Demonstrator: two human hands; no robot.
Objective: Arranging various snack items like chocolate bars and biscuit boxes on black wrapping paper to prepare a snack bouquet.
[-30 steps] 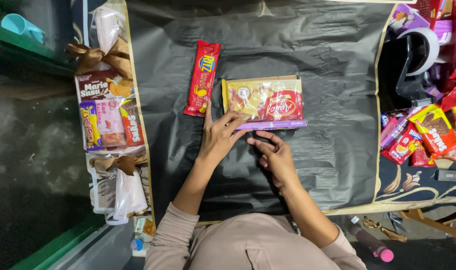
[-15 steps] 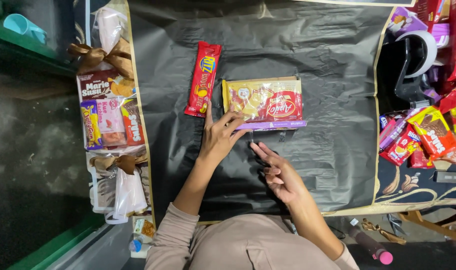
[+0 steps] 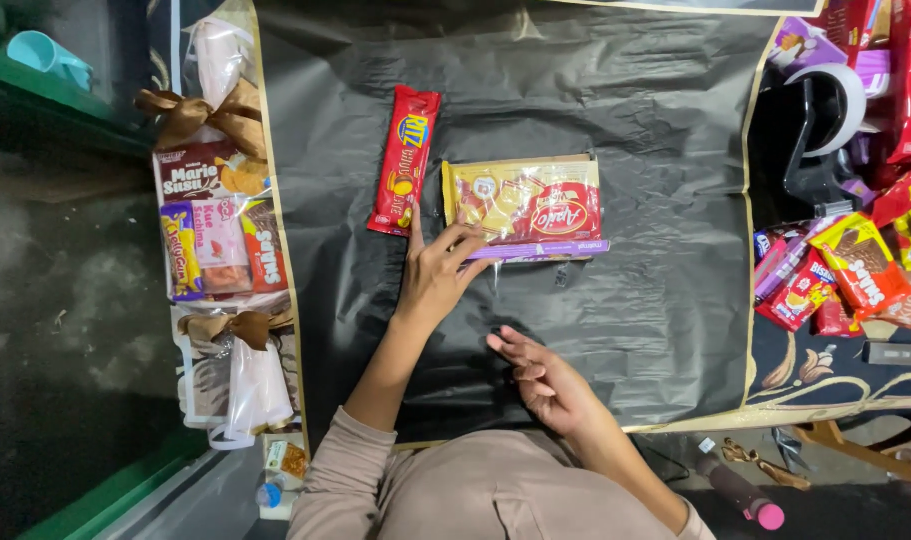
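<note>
A yellow and red snack pack [image 3: 523, 204] lies on top of a purple flat pack [image 3: 545, 250], both on a black plastic sheet [image 3: 625, 120]. A long red cracker pack [image 3: 403, 160] lies just left of them. My left hand [image 3: 437, 272] rests with its fingertips on the near left edge of the stacked packs. My right hand [image 3: 545, 382] hovers palm-up over the sheet nearer my body, fingers loosely apart and holding nothing.
To the left lies a wrapped bundle of snack packs [image 3: 215, 230] tied with brown ribbons. At the right are a pile of red and yellow snack packs [image 3: 855, 270] and a tape dispenser [image 3: 825, 120]. A patterned dark cloth [image 3: 845, 375] shows under the sheet.
My right hand has left the purple pack's near edge and drawn back toward my body, turning palm-up. My left hand stays on the packs.
</note>
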